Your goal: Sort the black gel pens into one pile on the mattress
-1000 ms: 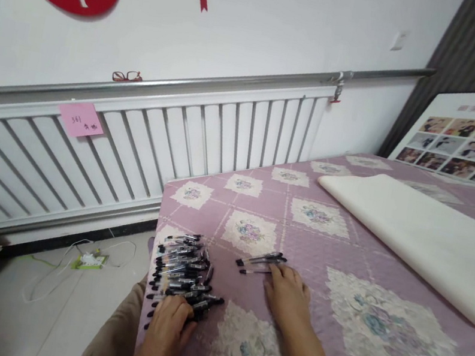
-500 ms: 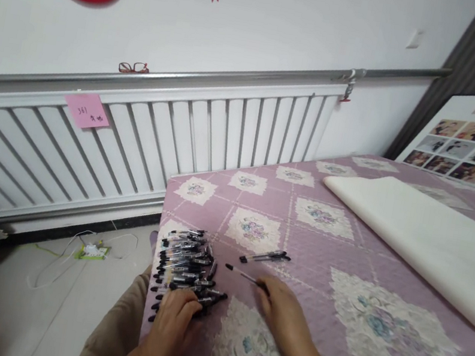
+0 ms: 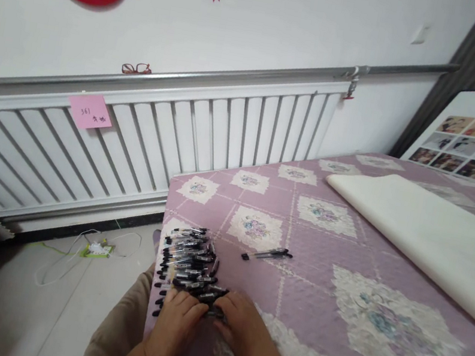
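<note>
Many black-capped pens (image 3: 187, 258) with clear barrels lie crosswise in a dense pile at the left edge of the cloth. My left hand (image 3: 178, 320) is on the near end of this pile, its fingers curled over pens there. Close on its right, my right hand (image 3: 240, 324) has its fingers closed on a pen (image 3: 215, 313), of which a short dark stretch shows between the two hands. Fingertips partly hide what each hand grips. Apart from the pile, a few more pens (image 3: 269, 254) lie together farther back on the cloth.
A purple flowered cloth (image 3: 307, 275) covers the surface. A folded cream sheet (image 3: 427, 240) lies at the right. Behind stands a white radiator (image 3: 208, 136) with a pink note (image 3: 90, 111); glasses (image 3: 136, 68) rest above it. A power strip (image 3: 97, 249) is on the floor.
My right hand has moved left and nearer with its pen, from beside the separate pens to the pile next to my left hand. My left hand has stayed at the pile.
</note>
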A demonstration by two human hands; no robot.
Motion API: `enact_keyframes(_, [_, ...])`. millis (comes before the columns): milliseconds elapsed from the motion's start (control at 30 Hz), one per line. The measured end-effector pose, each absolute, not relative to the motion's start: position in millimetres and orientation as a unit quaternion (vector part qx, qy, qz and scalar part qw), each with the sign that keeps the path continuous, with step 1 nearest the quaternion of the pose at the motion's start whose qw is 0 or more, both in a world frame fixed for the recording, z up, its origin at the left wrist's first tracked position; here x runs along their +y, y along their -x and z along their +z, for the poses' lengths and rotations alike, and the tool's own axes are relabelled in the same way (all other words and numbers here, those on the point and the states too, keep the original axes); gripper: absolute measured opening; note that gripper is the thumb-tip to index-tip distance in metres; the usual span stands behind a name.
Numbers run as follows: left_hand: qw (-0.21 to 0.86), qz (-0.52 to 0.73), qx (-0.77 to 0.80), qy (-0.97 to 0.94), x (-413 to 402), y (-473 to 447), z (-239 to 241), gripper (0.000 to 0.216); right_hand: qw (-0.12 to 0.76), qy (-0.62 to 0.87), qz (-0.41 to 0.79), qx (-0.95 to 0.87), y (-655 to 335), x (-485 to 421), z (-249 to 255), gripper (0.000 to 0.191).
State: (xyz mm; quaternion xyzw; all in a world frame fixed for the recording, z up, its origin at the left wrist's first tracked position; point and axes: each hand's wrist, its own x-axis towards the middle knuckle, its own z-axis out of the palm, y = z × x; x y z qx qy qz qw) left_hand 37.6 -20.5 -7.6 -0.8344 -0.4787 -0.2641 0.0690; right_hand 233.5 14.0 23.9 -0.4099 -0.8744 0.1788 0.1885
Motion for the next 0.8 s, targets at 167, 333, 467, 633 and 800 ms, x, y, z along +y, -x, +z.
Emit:
enact_keyframes(167, [0.064, -0.268, -0.486, 0.830, -21, -37, -11, 0.018, 0.160, 0.421, 0.191, -0.872, -245, 15, 32, 0.014])
enact_keyframes(333, [0.051, -0.254, -0.514, 0.818, -25, -36, -8, 0.015, 0.150, 0.429, 0.190, -0.870, -257, 22, 34, 0.008])
enact_keyframes(467, [0.037, -0.246, -0.529, 0.811, -29, -34, -8, 0.015, 0.143, 0.467, 0.167, -0.856, -272, 29, 29, 0.008])
enact_keyframes(633, [0.019, -0.254, -0.528, 0.810, -34, -31, -9, 0.015, 0.160, 0.509, 0.130, -0.836, -274, 29, 23, 0.014])
enact_keyframes(800, [0.015, -0.259, -0.521, 0.813, -35, -31, -9, 0.016, 0.220, 0.478, 0.142, -0.839, -263, 22, 31, 0.007])
